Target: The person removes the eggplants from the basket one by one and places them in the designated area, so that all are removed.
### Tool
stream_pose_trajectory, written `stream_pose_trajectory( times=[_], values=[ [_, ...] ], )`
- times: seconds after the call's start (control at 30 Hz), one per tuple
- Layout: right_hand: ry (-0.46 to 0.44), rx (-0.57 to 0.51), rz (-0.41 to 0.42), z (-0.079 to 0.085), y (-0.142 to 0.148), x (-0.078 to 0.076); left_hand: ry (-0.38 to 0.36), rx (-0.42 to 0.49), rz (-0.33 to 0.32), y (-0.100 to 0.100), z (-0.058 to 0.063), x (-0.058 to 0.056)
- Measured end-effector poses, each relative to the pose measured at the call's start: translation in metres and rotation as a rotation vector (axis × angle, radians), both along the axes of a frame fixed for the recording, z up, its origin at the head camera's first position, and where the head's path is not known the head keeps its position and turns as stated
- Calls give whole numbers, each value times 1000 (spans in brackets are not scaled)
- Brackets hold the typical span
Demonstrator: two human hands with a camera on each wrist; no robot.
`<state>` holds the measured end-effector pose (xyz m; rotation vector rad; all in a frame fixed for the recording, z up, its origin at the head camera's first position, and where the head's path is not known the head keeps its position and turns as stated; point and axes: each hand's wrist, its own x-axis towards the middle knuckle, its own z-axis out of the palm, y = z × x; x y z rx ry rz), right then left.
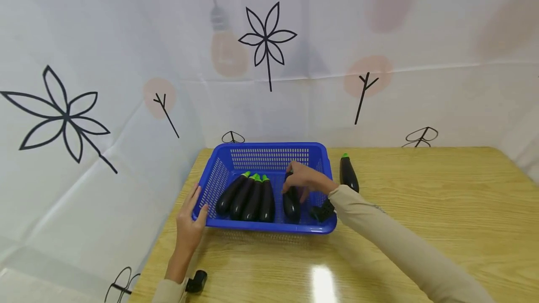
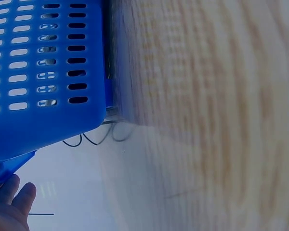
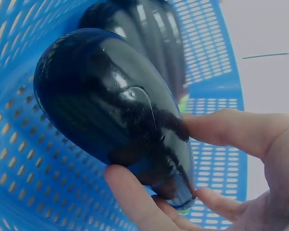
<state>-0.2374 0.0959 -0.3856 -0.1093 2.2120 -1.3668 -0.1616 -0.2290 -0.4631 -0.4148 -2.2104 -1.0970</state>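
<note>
Right sleeve leads, in the head view, to the right hand, gripping an eggplant in the basket, long axis fore-and-aft, right of four others; the left hand, fingers straight, touches the basket's left side. Left wrist: fingertips at the basket. Right wrist: the eggplant's blunt end nearest.

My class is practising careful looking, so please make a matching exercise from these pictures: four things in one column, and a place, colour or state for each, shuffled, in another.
Things
1. Basket
2. Left hand
3. Right hand
4. Eggplant outside the basket

Places, colours or states
A. Gripping an eggplant
B. On the table, at the basket's right in the head view
C. Blue, with slotted sides
D. At the basket's left edge

Pairs: 1-C; 2-D; 3-A; 4-B
</note>
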Motion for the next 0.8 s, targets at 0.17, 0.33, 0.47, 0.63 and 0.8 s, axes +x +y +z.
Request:
stream_pose_trajectory(
  times=[0.17, 0.33, 0.47, 0.63, 0.8],
  values=[
    [-6, -33, 7, 9, 7, 1, -1, -4, 0, -1, 0, -1],
    [9, -57, 7, 17, 13, 3, 10, -2, -6, -1, 0, 0],
    [26, -71, 13, 24, 18, 7, 29, -2, -7, -1, -2, -1],
    [39, -95, 28, 33, 25, 12, 27, 8, -2, 6, 9, 5],
    [48, -126, 31, 39, 34, 14, 18, 15, -4, 16, 24, 13]
  ],
)
